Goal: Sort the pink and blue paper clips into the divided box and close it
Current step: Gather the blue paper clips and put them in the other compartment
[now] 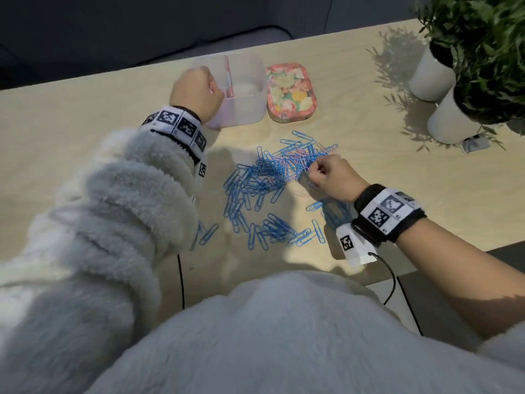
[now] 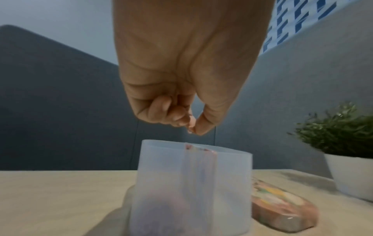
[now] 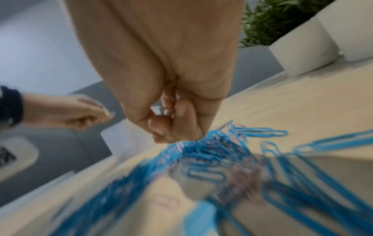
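The left hand [image 1: 196, 93] hovers over the divided box [image 1: 244, 109], fingertips pinched; what it holds, I cannot tell. Under the right hand [image 1: 331, 177], pinching, lie light, slippery, tangling paper clips [image 1: 264, 189]; pick 1 by its loop.

Setting is looking like an office or study: pale wooden desk [image 1: 369, 172], two potted plants [image 1: 466, 52] in white pots, grey partition panel [image 2: 50, 95] standing behind.
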The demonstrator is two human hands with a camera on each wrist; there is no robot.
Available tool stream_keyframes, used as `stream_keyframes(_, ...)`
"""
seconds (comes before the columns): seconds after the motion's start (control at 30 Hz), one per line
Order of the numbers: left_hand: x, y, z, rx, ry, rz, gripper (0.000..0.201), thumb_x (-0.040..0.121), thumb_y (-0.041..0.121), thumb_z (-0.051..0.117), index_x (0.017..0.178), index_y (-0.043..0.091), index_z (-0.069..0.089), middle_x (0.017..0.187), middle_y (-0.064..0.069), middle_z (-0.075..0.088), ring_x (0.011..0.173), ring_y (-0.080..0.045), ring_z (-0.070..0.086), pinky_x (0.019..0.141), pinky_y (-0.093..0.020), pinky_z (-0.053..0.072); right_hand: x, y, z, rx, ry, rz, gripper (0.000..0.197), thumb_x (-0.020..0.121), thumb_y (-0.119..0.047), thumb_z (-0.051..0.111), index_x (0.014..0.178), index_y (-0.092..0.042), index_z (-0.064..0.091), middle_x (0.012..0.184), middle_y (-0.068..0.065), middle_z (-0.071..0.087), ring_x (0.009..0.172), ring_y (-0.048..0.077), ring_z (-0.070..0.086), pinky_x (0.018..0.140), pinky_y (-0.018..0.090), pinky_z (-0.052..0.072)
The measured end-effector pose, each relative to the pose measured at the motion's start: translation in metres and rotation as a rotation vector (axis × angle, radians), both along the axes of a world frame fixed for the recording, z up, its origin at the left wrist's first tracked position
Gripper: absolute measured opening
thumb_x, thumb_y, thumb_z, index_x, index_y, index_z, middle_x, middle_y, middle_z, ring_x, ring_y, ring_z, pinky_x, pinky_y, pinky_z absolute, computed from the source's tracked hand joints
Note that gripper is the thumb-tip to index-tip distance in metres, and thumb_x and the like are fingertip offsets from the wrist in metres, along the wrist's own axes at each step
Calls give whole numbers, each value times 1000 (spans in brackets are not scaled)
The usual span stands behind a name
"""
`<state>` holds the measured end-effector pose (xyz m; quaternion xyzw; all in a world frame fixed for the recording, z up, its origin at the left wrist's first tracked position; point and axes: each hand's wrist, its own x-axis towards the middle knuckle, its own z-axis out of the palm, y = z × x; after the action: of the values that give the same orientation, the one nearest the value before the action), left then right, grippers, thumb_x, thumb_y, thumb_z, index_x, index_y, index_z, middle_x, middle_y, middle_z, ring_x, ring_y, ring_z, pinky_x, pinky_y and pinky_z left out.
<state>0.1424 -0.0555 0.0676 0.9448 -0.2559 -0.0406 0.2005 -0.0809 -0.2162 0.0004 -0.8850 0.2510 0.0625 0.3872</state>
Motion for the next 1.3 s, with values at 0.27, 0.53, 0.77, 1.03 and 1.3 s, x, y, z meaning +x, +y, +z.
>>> stream_keyframes(0.27, 32, -17, -15, 169, -13, -85, 20, 88, 10, 49, 97, -1, 62, 106, -25, 63, 99, -41, 57, 85, -44, 46, 81, -10, 63, 289, -106, -9, 30, 91, -2, 47, 62, -10, 46, 56, 8, 48, 29, 0, 41, 33, 13, 31)
stream_keyframes(0.53, 23, 9, -14, -260, 54, 1, 27, 86, 10, 47, 107, 9, 64, 113, -10, 66, 109, -28, 57, 96, -35, 43, 203, 35, 88, 243, -183, 24, 29, 83, -5, 47, 56, -15, 44, 56, 8, 52, 43, 15, 47, 38, 20, 34)
stream_keyframes(0.77, -31, 54, -28, -299, -8, 12, 18, 83, 5, 52, 90, 10, 68, 92, -10, 67, 87, -27, 56, 84, -32, 38, 239, 63, 73, 163, -75, 98, 38, 89, -6, 38, 52, -14, 36, 55, 1, 37, 50, 14, 36, 45, 22, 30)
stream_keyframes(1.03, -86, 45, -58, -88, 209, -259, 18, 82, 8, 57, 95, 12, 69, 94, -10, 66, 91, -31, 55, 81, -37, 40, 183, 32, 84, 429, -336, -115, 28, 84, 1, 36, 71, -9, 58, 69, 4, 56, 57, 9, 51, 51, 14, 41)
stream_keyframes(1.3, -118, 33, -72, 18, 254, -471, 20, 77, 18, 66, 97, 17, 71, 95, -13, 63, 92, -35, 57, 82, -41, 46, 46, 11, 24, 46, 13, 211, 19, 85, 0, 53, 88, -4, 71, 90, 15, 72, 78, 16, 67, 64, 15, 44)
